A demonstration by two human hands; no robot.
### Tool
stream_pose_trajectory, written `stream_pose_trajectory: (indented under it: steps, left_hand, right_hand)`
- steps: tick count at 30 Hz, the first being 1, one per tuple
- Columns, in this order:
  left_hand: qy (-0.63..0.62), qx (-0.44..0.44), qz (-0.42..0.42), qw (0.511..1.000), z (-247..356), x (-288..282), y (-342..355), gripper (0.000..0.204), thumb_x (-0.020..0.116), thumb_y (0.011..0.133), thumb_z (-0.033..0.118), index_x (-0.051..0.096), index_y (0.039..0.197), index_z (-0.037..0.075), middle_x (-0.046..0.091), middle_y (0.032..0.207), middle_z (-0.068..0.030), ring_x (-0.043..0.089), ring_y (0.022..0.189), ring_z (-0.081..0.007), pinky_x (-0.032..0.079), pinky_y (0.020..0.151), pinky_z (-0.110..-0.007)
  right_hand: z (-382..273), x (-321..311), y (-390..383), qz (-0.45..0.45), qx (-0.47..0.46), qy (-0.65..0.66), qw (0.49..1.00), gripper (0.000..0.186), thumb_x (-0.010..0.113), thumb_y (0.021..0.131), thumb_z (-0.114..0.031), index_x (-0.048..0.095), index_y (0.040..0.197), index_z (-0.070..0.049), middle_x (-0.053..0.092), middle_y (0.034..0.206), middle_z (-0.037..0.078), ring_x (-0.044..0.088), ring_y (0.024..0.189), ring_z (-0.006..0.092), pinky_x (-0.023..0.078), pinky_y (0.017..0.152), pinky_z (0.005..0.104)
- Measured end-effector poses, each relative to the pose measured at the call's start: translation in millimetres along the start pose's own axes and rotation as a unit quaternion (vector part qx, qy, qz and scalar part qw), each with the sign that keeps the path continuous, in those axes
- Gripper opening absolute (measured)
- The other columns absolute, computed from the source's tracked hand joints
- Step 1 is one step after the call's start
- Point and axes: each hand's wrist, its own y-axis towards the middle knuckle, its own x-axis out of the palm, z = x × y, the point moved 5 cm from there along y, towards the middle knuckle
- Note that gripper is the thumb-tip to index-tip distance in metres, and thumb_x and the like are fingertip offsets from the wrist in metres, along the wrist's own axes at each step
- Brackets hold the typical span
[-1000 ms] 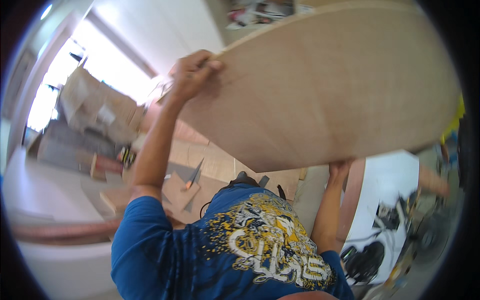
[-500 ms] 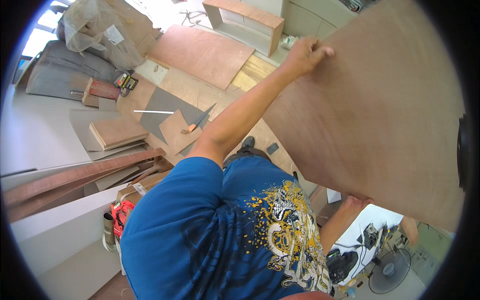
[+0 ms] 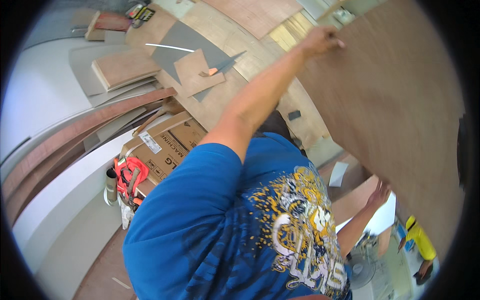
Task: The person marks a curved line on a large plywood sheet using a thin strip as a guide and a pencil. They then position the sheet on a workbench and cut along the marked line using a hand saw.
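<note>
Item 1, large plywood sheet (image 3: pixel 395 115): brown, smooth-faced, held raised and tilted. From my remote seat I log it filling the right side of the view, from the far right edge down toward the near right.

Item 2, left hand (image 3: pixel 320 41): arm stretched up and far, fingers curled over the sheet's upper left edge and gripping it.

Item 3, right hand (image 3: pixel 378 192): lower down, near right, pressed against the sheet's lower edge with fingers spread. I cannot tell how firmly it grips.

Item 4, blue printed shirt (image 3: pixel 240 235): the wearer's own, covering the near centre of the view.

Item 5, cardboard box (image 3: pixel 165 145): on the floor left of the raised arm, long and brown, with a white label.

Item 6, red strap bundle (image 3: pixel 131 172): just near the box's left end, beside a dark cylinder (image 3: pixel 111 184).

Item 7, long wooden boards (image 3: pixel 75 135): leaning in a run along the left, against a white curved surface (image 3: pixel 35 95).

Item 8, offcuts on the floor, far left: a thick wooden slab (image 3: pixel 122 67), a grey sheet (image 3: pixel 192 42) and a small brown square panel (image 3: pixel 195 72), with an orange-handled tool (image 3: pixel 212 71) touching the panel.

Item 9, another person in a yellow shirt (image 3: pixel 420 240): near right corner, well apart from the sheet-holder, beside a floor fan (image 3: pixel 361 272).
</note>
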Motion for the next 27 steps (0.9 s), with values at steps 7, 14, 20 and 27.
stream_pose_trajectory:
  steps: [7, 14, 20, 27]
  left_hand:
    - [-0.153, -0.069, -0.043, 0.985, -79, -15, 6, 0.046, 0.071, 0.089, 0.012, 0.06, 0.131, -0.003, 0.072, 0.114, -0.0159, 0.07, 0.097, -0.0233, 0.056, 0.087, -0.037]
    - [-0.089, -0.073, 0.011, 0.993, -66, -2, 35, 0.051, 0.073, 0.087, 0.01, 0.058, 0.135, -0.001, 0.07, 0.123, -0.0135, 0.066, 0.11, -0.0243, 0.053, 0.097, -0.039]
    - [0.012, -0.101, 0.065, 0.993, -116, -25, -28, 0.042, 0.078, 0.089, 0.021, 0.066, 0.121, -0.003, 0.074, 0.11, -0.0149, 0.068, 0.102, -0.0223, 0.053, 0.091, -0.037]
    - [-0.098, -0.187, 0.006, 0.977, -49, 40, -27, 0.052, 0.081, 0.086, 0.016, 0.06, 0.13, -0.003, 0.068, 0.123, -0.0123, 0.061, 0.116, -0.022, 0.048, 0.103, -0.037]
  right_hand:
    - [25, 76, 96, 0.007, 0.046, 0.019, 0.999, 0.043, 0.067, 0.095, -0.003, 0.055, 0.136, -0.008, 0.058, 0.128, 0.008, 0.057, 0.12, 0.0216, 0.049, 0.108, 0.0468]
    - [44, 105, 117, -0.073, -0.006, -0.237, 0.969, 0.031, 0.075, 0.087, -0.003, 0.066, 0.117, -0.002, 0.069, 0.103, 0.004, 0.064, 0.105, 0.019, 0.05, 0.098, 0.0354]
    - [123, 124, 144, -0.138, -0.07, -0.07, 0.986, 0.018, 0.074, 0.087, -0.002, 0.072, 0.105, 0.0, 0.074, 0.103, 0.005, 0.067, 0.099, 0.0178, 0.054, 0.087, 0.031]
    - [214, 52, 141, -0.024, 0.055, -0.198, 0.978, 0.023, 0.076, 0.084, -0.002, 0.073, 0.107, -0.003, 0.076, 0.1, 0.006, 0.069, 0.098, 0.0162, 0.051, 0.087, 0.0311]
